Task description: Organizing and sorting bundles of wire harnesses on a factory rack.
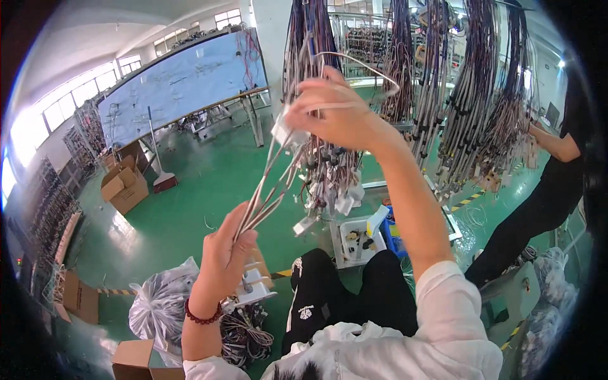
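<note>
My left hand (pixel 229 239) is closed around a small bundle of thin grey and white cables (pixel 258 201), which slant up toward my right hand. My right hand (pixel 332 111) is raised higher, blurred by motion, with its fingers curled in at the upper part of these cables. A white block-like piece (pixel 288 133), probably a connector, shows just below its fingers. One pale wire (pixel 386 73) loops out to the right of this hand. Close behind hangs a thick bunch of wire harnesses (pixel 329 174) with white connectors at the lower ends.
More harness bunches (pixel 468 95) hang to the right, where another person's arm (pixel 554 142) reaches among them. A white bin (pixel 361 244) with small parts stands before my knees. Plastic bags (pixel 166 303), coiled cables (pixel 247 335) and a cardboard box (pixel 126 187) are on the left.
</note>
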